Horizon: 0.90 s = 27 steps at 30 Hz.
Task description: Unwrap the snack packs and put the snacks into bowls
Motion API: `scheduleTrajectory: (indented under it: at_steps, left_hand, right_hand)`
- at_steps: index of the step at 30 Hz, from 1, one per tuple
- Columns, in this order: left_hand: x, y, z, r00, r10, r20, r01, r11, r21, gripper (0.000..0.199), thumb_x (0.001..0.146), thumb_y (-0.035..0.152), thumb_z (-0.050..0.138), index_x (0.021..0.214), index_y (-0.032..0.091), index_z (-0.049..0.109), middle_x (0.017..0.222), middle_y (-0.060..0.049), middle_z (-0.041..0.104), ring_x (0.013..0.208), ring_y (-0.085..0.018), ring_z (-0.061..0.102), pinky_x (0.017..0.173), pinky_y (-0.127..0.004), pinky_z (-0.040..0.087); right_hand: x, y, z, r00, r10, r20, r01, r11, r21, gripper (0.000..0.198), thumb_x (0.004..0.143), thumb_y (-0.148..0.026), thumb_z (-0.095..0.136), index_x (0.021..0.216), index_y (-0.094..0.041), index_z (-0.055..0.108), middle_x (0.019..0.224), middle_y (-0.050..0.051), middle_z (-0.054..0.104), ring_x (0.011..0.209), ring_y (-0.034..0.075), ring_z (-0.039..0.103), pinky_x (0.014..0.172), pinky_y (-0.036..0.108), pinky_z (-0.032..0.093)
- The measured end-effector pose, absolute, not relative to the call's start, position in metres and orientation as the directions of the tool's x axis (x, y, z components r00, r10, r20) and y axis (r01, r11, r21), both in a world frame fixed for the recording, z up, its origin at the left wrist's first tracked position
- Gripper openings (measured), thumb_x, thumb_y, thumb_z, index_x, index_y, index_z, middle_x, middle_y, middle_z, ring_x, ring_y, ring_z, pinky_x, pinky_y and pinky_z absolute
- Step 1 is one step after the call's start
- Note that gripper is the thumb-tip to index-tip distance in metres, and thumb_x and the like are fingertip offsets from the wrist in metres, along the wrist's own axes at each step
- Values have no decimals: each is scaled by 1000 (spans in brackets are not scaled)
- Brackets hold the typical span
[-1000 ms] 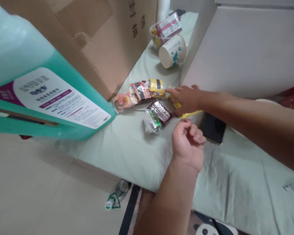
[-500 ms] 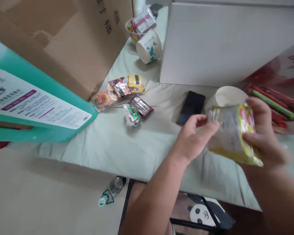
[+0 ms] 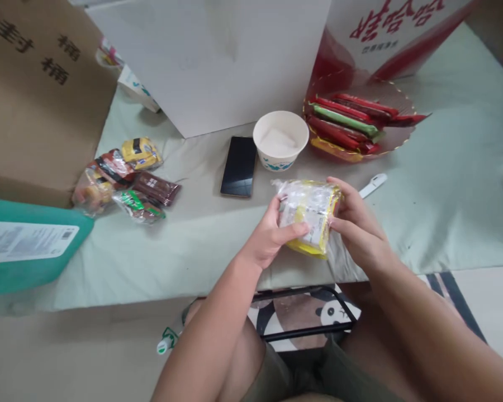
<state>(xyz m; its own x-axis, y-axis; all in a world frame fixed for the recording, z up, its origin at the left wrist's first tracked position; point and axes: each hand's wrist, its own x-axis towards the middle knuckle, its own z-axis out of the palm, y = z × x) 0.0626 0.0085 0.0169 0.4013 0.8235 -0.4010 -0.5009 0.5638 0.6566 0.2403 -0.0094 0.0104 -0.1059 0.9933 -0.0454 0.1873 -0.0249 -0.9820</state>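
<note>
A yellow-edged clear packet [image 3: 308,218] was found in both hands, raised in front of the white paper bowl [image 3: 281,139], on the near side and slightly to its right. The left hand [image 3: 272,231] pinched the packet's left part, thumb laid flat across the upper face; its fingers beneath were largely hidden. The right hand [image 3: 358,229] pinched the right edge, with the thumb against that edge and a finger at the far corner; the remaining fingers were partly concealed. Pale panels with small print showed through the wrapper; the print could not be read.

The bowl stood upright on a pale green cloth [image 3: 452,223]. Immediately left of the bowl lay a black phone [image 3: 238,166], face up. Just right of the bowl stood a clear reddish basket [image 3: 406,142] holding red-wrapped bars [image 3: 339,131] and one green-wrapped bar [image 3: 346,120]. A slim white implement [image 3: 374,184] lay right of the bowl and nearer the person, close to the right hand.

Well to the left of the bowl lay a cluster of small wrapped snacks: a yellow one [image 3: 141,153], a dark brown one [image 3: 157,188] and a clear one with a green band [image 3: 140,206] among them. A white box [image 3: 218,61] stood behind the bowl, to its left.
</note>
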Motion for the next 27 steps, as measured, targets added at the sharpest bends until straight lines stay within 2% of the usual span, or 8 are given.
scheduleTrajectory:
  at_steps: [4, 9, 11, 14, 18, 21, 24, 27]
  left_hand:
    - [78, 16, 11, 313, 853, -417, -486, 521, 702, 98, 59, 20, 95, 142, 40, 46, 113, -2, 73, 97, -24, 73, 90, -39, 56]
    - [89, 28, 6, 281, 896, -345, -421, 438, 794, 110, 66, 25, 92, 151, 49, 27, 138, -3, 64, 124, -28, 65, 106, -46, 52]
    - [91, 32, 2, 277, 914, -296, -389, 388, 835, 120, 62, 28, 94, 153, 51, 20, 144, -3, 59, 132, -28, 61, 110, -46, 50]
    - [91, 36, -8, 305, 924, -230, -329, 329, 885, 120, 57, 31, 96, 150, 51, 22, 146, -2, 57, 129, -25, 61, 107, -43, 53]
    - [88, 37, -25, 276, 955, -111, -254, 183, 950, 87, 61, 40, 96, 131, 41, 44, 127, 0, 64, 107, -19, 69, 90, -34, 59]
    - [81, 37, -33, 215, 977, 9, -103, 14, 995, 57, 71, 51, 88, 113, 32, 55, 107, 0, 66, 87, -15, 67, 75, -27, 57]
    - [74, 37, -32, 226, 962, 155, 89, -179, 980, 39, 82, 56, 77, 102, 27, 61, 97, -1, 66, 78, -14, 64, 71, -27, 53]
    - [69, 36, -26, 270, 901, 339, 261, -407, 875, 29, 94, 53, 63, 101, 25, 68, 96, -2, 71, 87, -17, 65, 80, -32, 54]
  right_hand:
    - [266, -3, 1, -87, 995, 37, 396, 69, -915, 61, 93, -37, 49, 153, -34, 39, 153, 7, 56, 139, 29, 55, 114, 53, 49]
    - [302, 13, 4, 55, 987, 149, 851, 32, -525, 60, 84, -17, 41, 140, -31, 59, 145, 9, 61, 145, 32, 48, 116, 58, 43]
    - [315, 15, -2, 77, 989, 125, 914, -20, -406, 60, 81, -13, 43, 135, -27, 64, 149, 9, 58, 149, 35, 42, 117, 62, 39]
    - [328, 14, -14, 119, 989, 82, 932, -83, -353, 46, 84, -14, 45, 122, -25, 70, 147, 10, 61, 147, 39, 44, 115, 67, 34]
    - [334, 3, -16, 135, 984, 117, 909, -76, -409, 24, 91, -26, 50, 103, -23, 70, 131, 13, 69, 142, 43, 47, 112, 70, 33]
    - [329, -8, -4, 210, 972, 107, 790, -104, -605, 19, 90, -32, 53, 101, -22, 65, 109, 14, 73, 116, 38, 64, 98, 59, 47]
    - [311, -13, 7, 218, 976, -9, 451, -109, -886, 18, 93, -37, 51, 101, -23, 59, 90, 7, 70, 81, 22, 67, 76, 40, 53]
    - [284, -14, 11, 20, 993, -114, 99, -116, -988, 19, 97, -40, 49, 102, -23, 55, 82, 0, 67, 64, 14, 62, 62, 29, 50]
